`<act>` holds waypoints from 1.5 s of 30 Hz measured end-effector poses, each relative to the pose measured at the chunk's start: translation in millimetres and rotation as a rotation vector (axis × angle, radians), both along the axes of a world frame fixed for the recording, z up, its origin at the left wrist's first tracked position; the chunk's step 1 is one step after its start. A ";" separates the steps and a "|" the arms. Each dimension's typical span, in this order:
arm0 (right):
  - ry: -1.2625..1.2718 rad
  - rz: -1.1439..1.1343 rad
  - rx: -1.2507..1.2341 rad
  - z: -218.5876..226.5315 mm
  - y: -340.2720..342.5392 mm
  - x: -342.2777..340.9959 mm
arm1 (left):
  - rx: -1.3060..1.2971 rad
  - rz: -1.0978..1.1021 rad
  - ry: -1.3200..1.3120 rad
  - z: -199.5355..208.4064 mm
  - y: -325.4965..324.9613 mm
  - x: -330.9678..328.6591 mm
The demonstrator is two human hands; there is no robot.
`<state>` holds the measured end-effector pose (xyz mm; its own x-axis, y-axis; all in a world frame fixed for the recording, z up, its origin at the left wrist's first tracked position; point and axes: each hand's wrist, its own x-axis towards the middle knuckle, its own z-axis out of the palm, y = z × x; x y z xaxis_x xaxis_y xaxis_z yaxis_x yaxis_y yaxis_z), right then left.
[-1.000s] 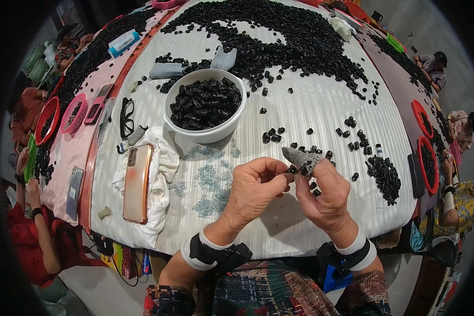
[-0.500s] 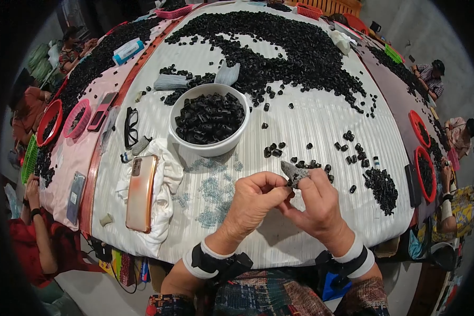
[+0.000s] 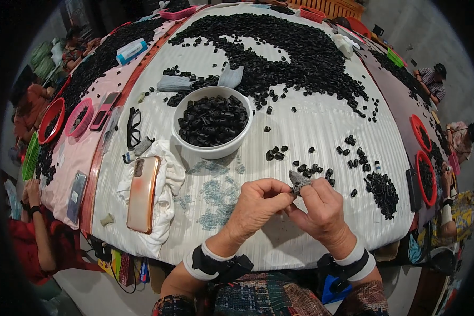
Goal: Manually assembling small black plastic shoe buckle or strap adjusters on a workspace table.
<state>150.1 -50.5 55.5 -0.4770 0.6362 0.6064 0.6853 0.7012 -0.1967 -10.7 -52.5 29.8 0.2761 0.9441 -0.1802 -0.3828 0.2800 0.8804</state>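
Observation:
My left hand and my right hand meet above the near part of the table, fingertips together. The left thumb and index finger pinch something too small to make out. A grey, pointed, fabric-like piece juts out at the right hand's curled fingers; I cannot tell if it is worn on a finger or held. Just beyond the hands lie loose small black plastic parts. Left of them, small clear bits are scattered on the white tabletop cover. A pile of thin black pieces lies to the right.
A white bowl brims with black parts. A large black heap spreads across the far table. At left are a phone on white cloth and black glasses. People sit along both sides, by red baskets.
The view shifts slightly, so the table's things appear a little further right. Both hands stay together, with only slight finger movement.

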 end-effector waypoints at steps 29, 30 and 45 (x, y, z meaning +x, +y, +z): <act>0.059 0.015 -0.037 8.2 1.5 4.5 | 0.005 -0.005 -0.054 0.7 6.7 -3.7; 0.061 0.013 -0.038 8.5 2.6 6.4 | 0.006 0.099 -0.143 0.9 8.6 -3.6; 0.085 -0.099 -0.105 -9.4 29.5 27.0 | 0.094 0.696 -0.216 9.0 48.6 -62.0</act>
<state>177.1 -21.0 46.1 -0.3588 0.7399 0.5691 0.7280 0.6034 -0.3256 -72.6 -3.8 38.7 -0.3730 0.9225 -0.0992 -0.6120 -0.1643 0.7736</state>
